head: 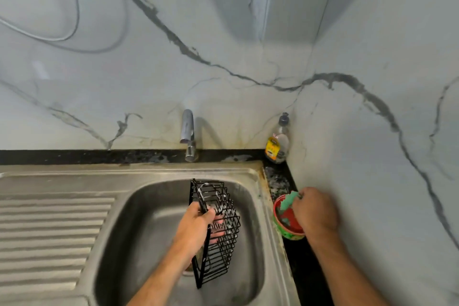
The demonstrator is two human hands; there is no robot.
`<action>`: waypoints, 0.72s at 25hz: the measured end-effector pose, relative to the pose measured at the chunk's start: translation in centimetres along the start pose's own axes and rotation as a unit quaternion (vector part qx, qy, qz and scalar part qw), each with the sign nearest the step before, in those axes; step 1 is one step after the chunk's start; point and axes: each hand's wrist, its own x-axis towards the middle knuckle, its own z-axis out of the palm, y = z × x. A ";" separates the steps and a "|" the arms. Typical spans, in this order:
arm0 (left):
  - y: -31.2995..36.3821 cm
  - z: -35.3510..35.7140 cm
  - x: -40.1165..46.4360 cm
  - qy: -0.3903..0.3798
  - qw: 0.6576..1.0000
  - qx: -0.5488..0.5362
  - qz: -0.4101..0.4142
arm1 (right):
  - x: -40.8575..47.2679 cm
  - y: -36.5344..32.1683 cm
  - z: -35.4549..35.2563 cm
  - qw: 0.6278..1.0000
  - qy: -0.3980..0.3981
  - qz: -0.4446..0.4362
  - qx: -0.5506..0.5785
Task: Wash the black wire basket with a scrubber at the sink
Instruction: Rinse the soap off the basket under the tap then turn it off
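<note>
The black wire basket (221, 243) hangs over the steel sink bowl (139, 231), tilted, with white soap foam on its upper wires. My left hand (196, 226) grips its frame along the left side. A green scrubber (288, 200) is pinched in my right hand (315, 208), which holds it at the rim of a small red and green tub (289, 228) on the dark counter right of the sink.
A chrome tap (188, 131) stands behind the bowl; no water shows. A clear soap bottle (278, 141) sits in the back corner. The ribbed drainboard (49, 236) lies to the left. Marble walls close in at the back and right.
</note>
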 end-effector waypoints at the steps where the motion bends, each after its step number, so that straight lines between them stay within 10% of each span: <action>1: 0.2 -0.3 0.1 -0.003 1.000 0.006 0.003 | 0.3 -0.2 0.1 1.000 -0.006 0.004 -0.004; 7: 0.4 -3.3 0.9 -0.028 0.999 0.013 0.015 | 1.0 0.3 0.9 0.994 -0.108 0.004 -0.006; 18: 0.0 -9.4 4.3 0.068 0.993 0.091 0.022 | -2.5 -5.5 1.4 0.978 -0.032 -0.113 0.171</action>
